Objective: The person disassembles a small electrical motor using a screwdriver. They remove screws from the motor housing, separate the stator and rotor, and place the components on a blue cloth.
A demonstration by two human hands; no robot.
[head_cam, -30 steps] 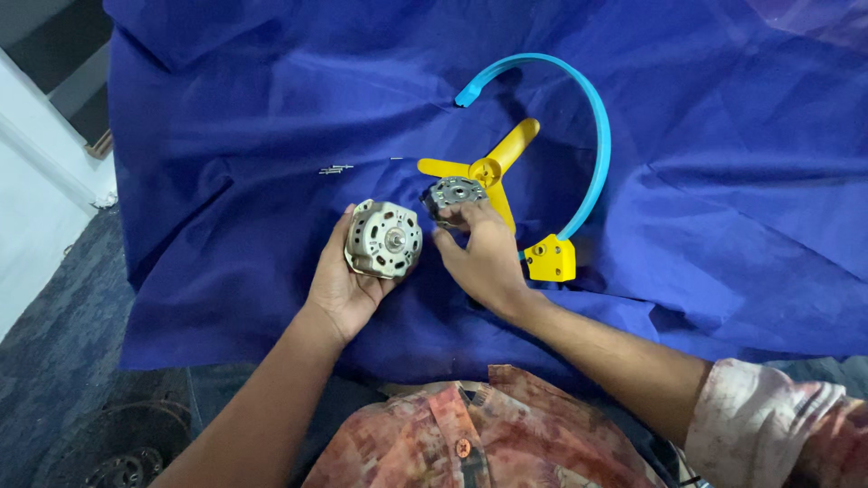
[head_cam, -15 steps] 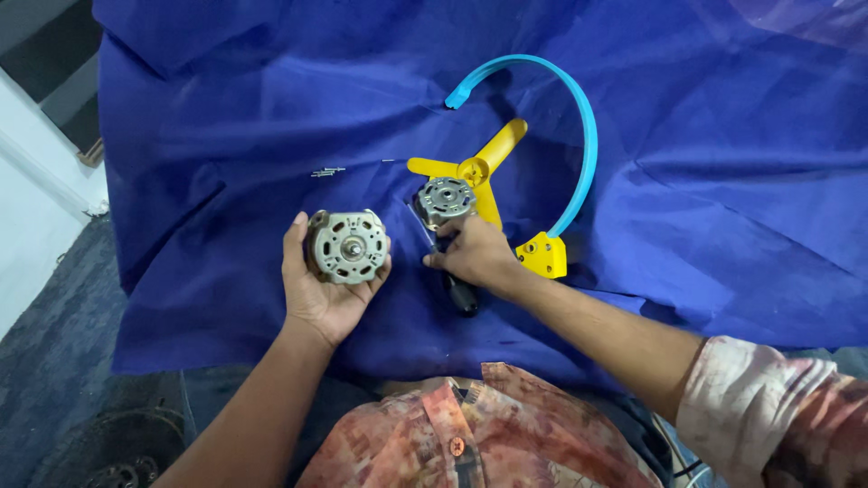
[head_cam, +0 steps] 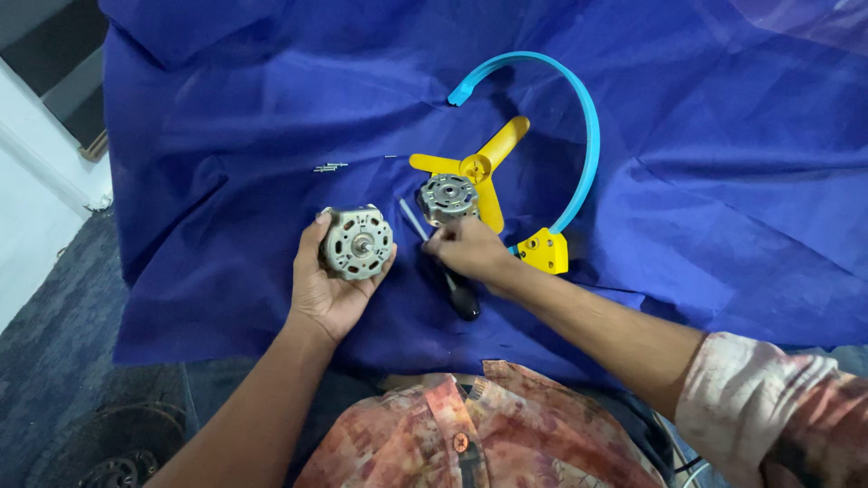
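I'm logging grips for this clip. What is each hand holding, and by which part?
The left hand cups a round metal motor part from below, by its rim. The right hand grips a screwdriver mid-length, its black handle sticking out below.

Two metal motor parts (head_cam: 358, 242) (head_cam: 447, 197); one screwdriver (head_cam: 445, 267); one yellow three-blade propeller (head_cam: 481, 168); one blue arc guard (head_cam: 586, 136); few small screws (head_cam: 330, 167), 11 o'clock.

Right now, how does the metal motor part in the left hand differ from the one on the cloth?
The held motor part is cradled in the left hand, its shaft facing the camera. The other motor part lies on the blue cloth beside the yellow propeller, and looks smaller. Both are round, grey metal.
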